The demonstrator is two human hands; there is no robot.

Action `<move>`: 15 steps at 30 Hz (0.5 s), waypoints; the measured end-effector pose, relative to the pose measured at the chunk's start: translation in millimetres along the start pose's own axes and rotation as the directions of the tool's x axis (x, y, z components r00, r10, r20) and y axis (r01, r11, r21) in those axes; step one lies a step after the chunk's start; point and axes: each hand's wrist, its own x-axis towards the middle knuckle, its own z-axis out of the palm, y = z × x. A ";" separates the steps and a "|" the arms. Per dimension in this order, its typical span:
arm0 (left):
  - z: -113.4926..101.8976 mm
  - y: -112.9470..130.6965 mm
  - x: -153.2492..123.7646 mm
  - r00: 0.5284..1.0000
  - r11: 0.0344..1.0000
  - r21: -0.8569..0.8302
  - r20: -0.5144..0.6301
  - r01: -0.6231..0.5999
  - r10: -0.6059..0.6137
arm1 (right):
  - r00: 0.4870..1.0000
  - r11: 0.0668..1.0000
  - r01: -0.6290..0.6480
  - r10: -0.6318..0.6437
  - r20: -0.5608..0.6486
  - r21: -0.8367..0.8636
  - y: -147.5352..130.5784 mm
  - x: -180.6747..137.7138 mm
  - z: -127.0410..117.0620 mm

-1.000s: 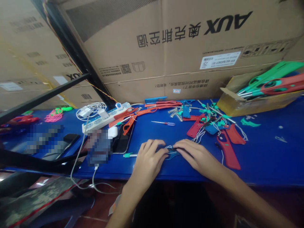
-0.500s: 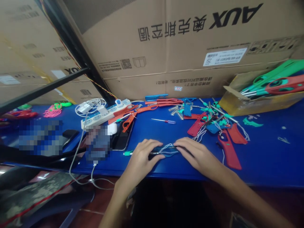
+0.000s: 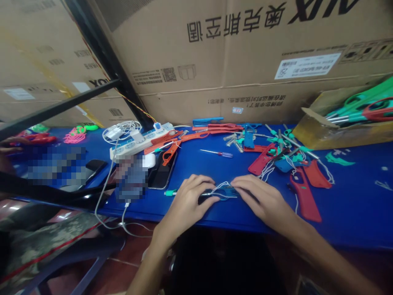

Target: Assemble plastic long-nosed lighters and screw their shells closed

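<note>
Between my hands, just above the table's front edge, is a blue long-nosed lighter (image 3: 227, 192) with white wires (image 3: 221, 186) loose along it. Its metal tube passes under my left hand (image 3: 195, 198), and a green tip (image 3: 170, 193) sticks out on the left. My left thumb and fingers are closed round the tube side. At the other end, the bent fingers of my right hand (image 3: 259, 194) pinch the blue body; their tips partly hide what they grip. To the right lies a red lighter shell (image 3: 307, 200) with a wire.
Lighter parts in orange, red, blue and green lie across the blue table (image 3: 187, 164). A screwdriver (image 3: 216, 153) lies ahead. On the left are a phone (image 3: 159, 174), a power strip (image 3: 132, 145) and cables. A cardboard box (image 3: 319, 127) of lighters stands right. Another person's hand (image 3: 7, 145) shows far left.
The view has shifted slightly left, so the whole scene sits further right. Both hands keep their hold on the blue lighter, with the right fingers moved a little. Another person's hand appears far left.
</note>
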 end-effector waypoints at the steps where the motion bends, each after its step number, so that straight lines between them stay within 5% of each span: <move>1: 0.5 0.2 -0.2 1.000 1.000 0.000 -0.012 0.001 -0.001 | 1.000 1.000 0.002 -0.002 -0.006 -0.004 -0.1 0.1 -0.1; 15: 3.7 4.6 -1.3 0.997 0.998 -0.044 -0.066 0.048 -0.051 | 1.000 1.000 0.013 -0.013 -0.026 -0.008 0.6 -3.1 -0.6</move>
